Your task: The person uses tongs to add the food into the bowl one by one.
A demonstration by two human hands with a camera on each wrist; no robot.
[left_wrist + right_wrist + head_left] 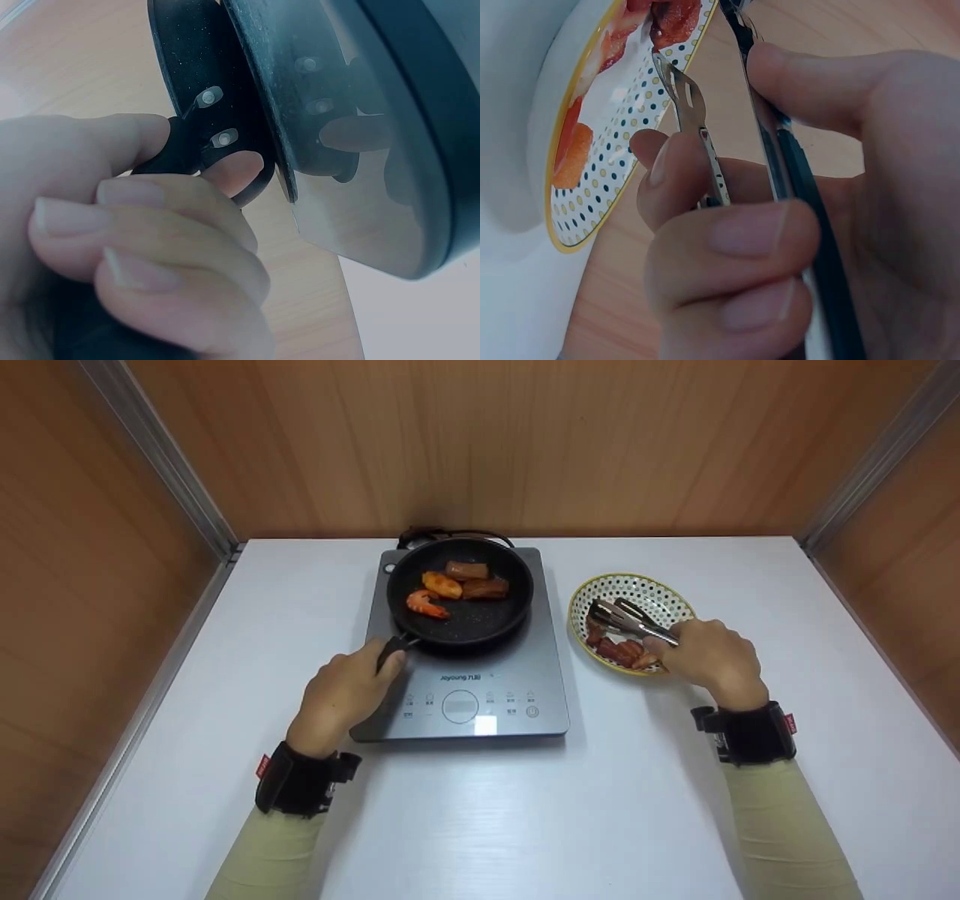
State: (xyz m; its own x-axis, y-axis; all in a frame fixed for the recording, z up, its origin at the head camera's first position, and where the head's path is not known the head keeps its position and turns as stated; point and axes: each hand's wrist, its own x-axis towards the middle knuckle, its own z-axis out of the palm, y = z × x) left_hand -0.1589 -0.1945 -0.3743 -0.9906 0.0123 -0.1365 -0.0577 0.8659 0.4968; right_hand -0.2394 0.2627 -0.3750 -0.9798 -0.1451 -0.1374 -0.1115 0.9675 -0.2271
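Observation:
My left hand (341, 694) grips the black handle (393, 651) of a dark frying pan (480, 622), which stands on an induction cooktop (420, 720). Inside the pan lie an orange shrimp (427, 604), a yellow-orange piece (442, 584) and two brown sausage-like pieces (486, 589). On the right, my right hand (716, 656) holds metal tongs (637, 624) by their arms, the tips spread over a dotted plate (660, 596). Reddish-brown food pieces (621, 651) lie in the plate. In the right wrist view, one tong tip is at a red piece (676, 21); whether it is pinched I cannot tell.
Under everything is a white table (465, 817). A black cable (450, 532) runs behind the cooktop by the wooden back panel (525, 450). Wooden side panels with metal edging flank the table.

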